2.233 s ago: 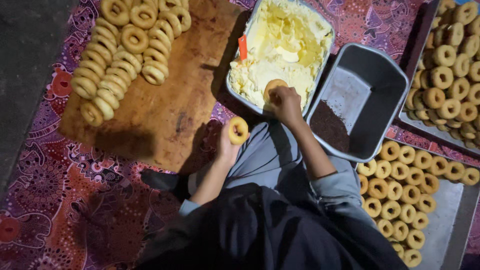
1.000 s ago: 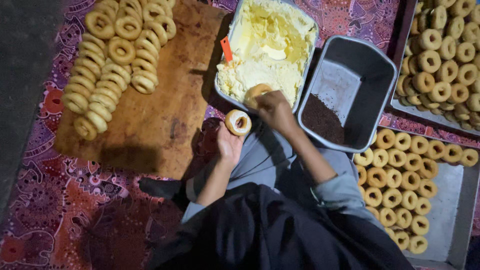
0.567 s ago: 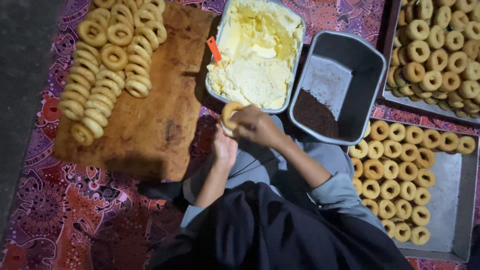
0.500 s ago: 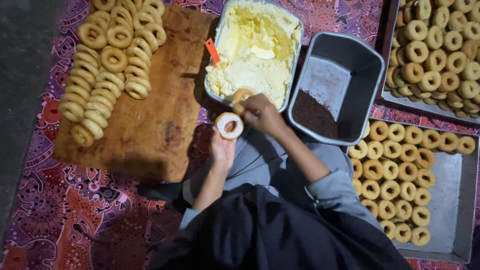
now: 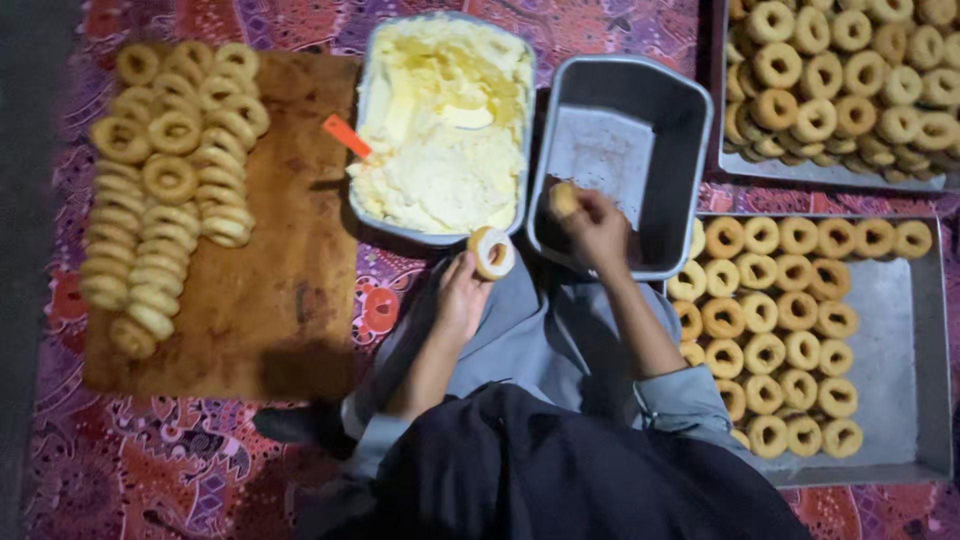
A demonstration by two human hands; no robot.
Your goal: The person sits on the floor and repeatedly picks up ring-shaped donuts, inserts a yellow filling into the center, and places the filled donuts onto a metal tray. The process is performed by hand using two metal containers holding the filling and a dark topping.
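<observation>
left hand (image 5: 462, 295) pinches a round pale cream-topped ring biscuit (image 5: 492, 252) by its edge, just below the cream tray. right hand (image 5: 597, 228) fingers close on another small biscuit (image 5: 563, 199) over the grey metal tin (image 5: 680, 120). looks light and crumbly, so hold the rims gently.

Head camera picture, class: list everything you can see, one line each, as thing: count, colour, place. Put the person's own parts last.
Wooden board: one, brown, left, on the patterned cloth.
Ring pastries on board: many, tan, in overlapping rows.
Cream tray: one, metal, filled with pale yellow cream, top centre.
Orange tool: one, at the cream tray's left edge.
Deep pan: one, grey, holding dark filling, right of the cream tray.
Flat tray: one, grey, lower right, with rows of golden rings.
Upper tray: one, top right, piled with rings.
Patterned cloth: one, red and purple, underneath.
Left hand: grip on a cream-filled ring.
Right hand: over the deep pan, grip on a small round piece.
</observation>
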